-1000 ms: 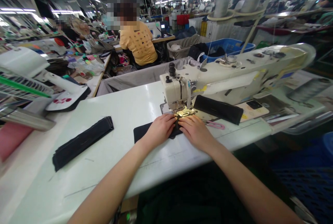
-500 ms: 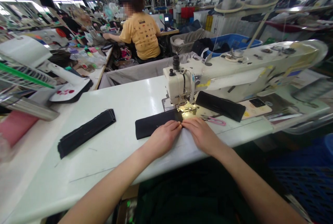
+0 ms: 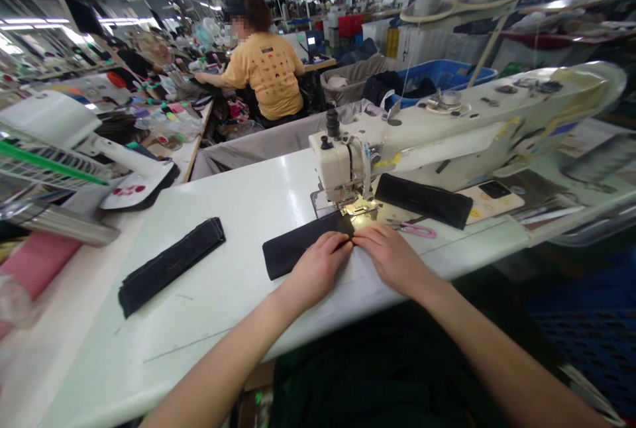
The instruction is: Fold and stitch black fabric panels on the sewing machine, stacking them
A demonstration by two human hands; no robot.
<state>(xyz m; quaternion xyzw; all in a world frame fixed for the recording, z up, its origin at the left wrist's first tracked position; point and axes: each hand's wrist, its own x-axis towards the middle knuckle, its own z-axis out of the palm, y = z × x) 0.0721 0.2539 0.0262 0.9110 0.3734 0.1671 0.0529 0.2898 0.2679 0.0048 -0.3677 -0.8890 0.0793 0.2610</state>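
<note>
A folded black fabric piece (image 3: 291, 246) lies flat on the table, its right end under the head of a white sewing machine (image 3: 340, 169). My left hand (image 3: 322, 259) is closed on the near right corner of that fabric, fingers pinched. Fingertip to fingertip with it, my right hand (image 3: 385, 252) pinches the same corner from the right. The machine's lamp lights the needle plate just beyond my fingers. Pink-handled thread snips (image 3: 420, 230) lie right of my right hand. Behind them rests another black fabric piece (image 3: 424, 201).
A stack of folded black fabric (image 3: 171, 266) lies on the pale table (image 3: 248, 189) at left. A phone (image 3: 494, 189) sits by the machine's base. A white lamp-like stand (image 3: 139, 183) and a metal cylinder (image 3: 94, 222) are far left. Beyond, a person in yellow (image 3: 271, 73) works.
The whole view has shifted slightly with my head. Both hands stay pinched at the fabric's corner, and the black fabric beneath the machine keeps nearly the same place.
</note>
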